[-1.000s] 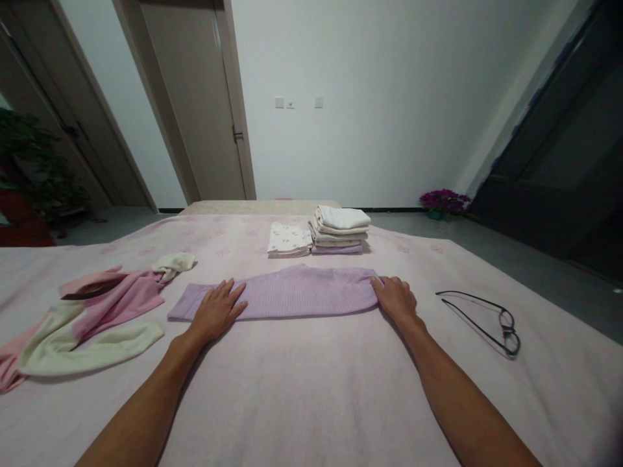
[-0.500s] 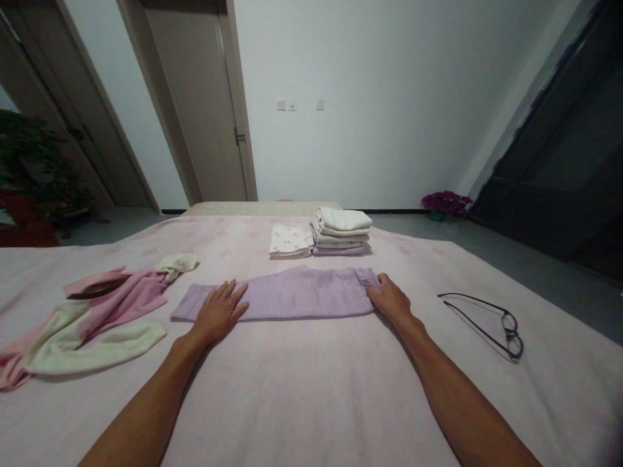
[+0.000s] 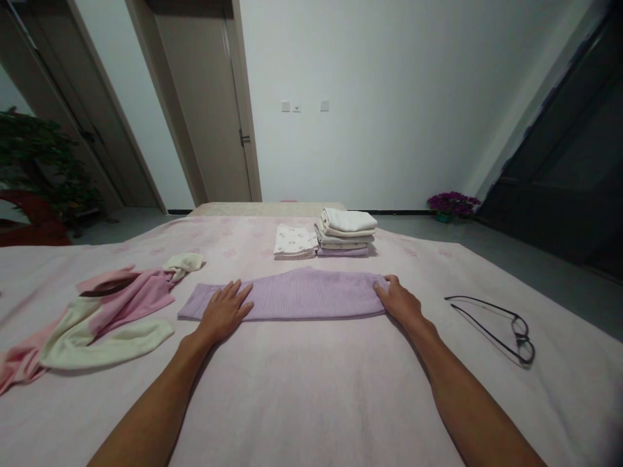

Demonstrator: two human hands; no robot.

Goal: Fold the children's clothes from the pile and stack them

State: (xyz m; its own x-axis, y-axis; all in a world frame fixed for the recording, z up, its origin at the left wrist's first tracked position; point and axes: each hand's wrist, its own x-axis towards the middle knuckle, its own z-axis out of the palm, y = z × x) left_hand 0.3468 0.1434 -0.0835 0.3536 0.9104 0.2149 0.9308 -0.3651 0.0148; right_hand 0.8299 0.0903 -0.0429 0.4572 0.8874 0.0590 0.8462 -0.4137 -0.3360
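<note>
Lilac ribbed trousers (image 3: pixel 306 295) lie folded lengthwise in a long flat strip across the bed. My left hand (image 3: pixel 226 311) rests flat on the narrower left end, fingers spread. At the wider right end, my right hand (image 3: pixel 399 301) has its thumb on top of the cloth and its fingers curled at the edge, gripping it; the fingertips are partly hidden. Just beyond the trousers sit a stack of folded clothes (image 3: pixel 348 222) and, touching its left side, a folded white patterned garment (image 3: pixel 294 241).
Crumpled pink and cream clothing (image 3: pixel 126 305) lies to the left on the pink bedsheet (image 3: pixel 311 389). Black-framed glasses (image 3: pixel 520 337) lie open on the right. Behind the bed are a wall, a door (image 3: pixel 204 104) and purple flowers (image 3: pixel 452 203).
The view has shifted slightly. The gathered end of the trousers by my right hand looks flatter and smoother now. My left hand stays flat on the cloth.
</note>
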